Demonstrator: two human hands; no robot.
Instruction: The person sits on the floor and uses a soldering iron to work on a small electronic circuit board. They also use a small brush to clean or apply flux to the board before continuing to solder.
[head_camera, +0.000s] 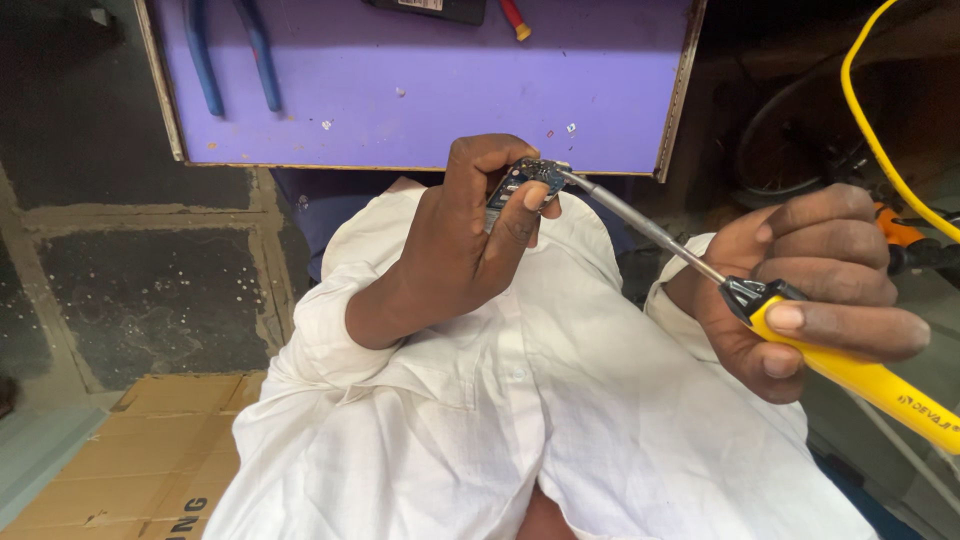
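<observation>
My left hand (470, 235) pinches a small blue circuit board (522, 178) between thumb and fingers, held up over my lap in front of the purple table edge. A yellow-handled soldering iron (850, 365) lies in the grip of my right hand (815, 285). Its thin metal shaft (640, 225) runs up and left, and its tip touches the top right corner of the board. The iron's yellow cord (875, 130) loops up the right side. Much of the board is hidden by my fingers.
A purple table top (420, 90) lies ahead, with blue-handled pliers (230, 55) at its left, a black device (430, 8) and a red-handled tool (515, 18) at its far edge. Flattened cardboard (140, 460) lies on the floor at lower left. Dark cables and an orange tool (900, 228) crowd the right.
</observation>
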